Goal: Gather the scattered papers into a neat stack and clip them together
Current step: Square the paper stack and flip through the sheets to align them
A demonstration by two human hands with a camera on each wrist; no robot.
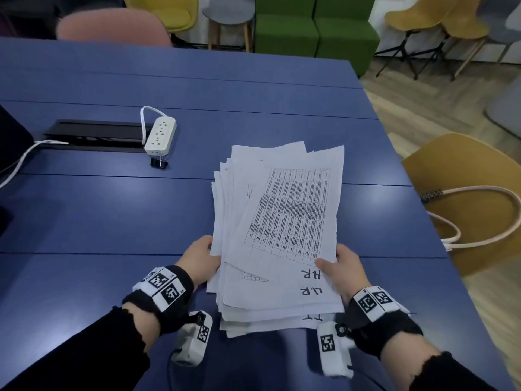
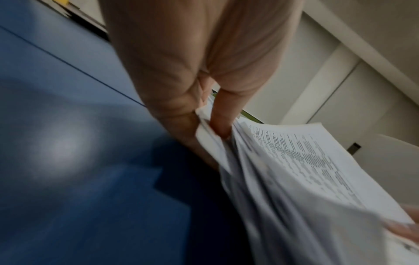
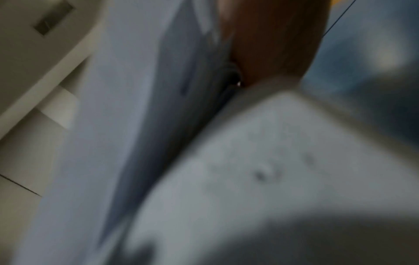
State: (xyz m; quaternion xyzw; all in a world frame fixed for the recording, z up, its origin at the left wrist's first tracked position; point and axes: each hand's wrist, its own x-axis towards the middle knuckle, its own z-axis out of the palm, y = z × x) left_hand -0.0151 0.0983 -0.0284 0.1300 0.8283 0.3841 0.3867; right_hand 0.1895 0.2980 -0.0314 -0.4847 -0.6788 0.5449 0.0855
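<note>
A loose, uneven pile of white printed papers is held up over the blue table, its sheets fanned out of line. My left hand grips the pile's left edge, with the thumb on top; in the left wrist view the fingers pinch the bunched sheets. My right hand grips the right edge, thumb on the top sheet. The right wrist view is blurred, showing papers close to the lens. A black binder clip lies on the table by the power strip, apart from both hands.
A white power strip lies at the left middle beside a black cable slot. A white cable runs off left. A yellow chair with a bag's white handles stands at the table's right edge.
</note>
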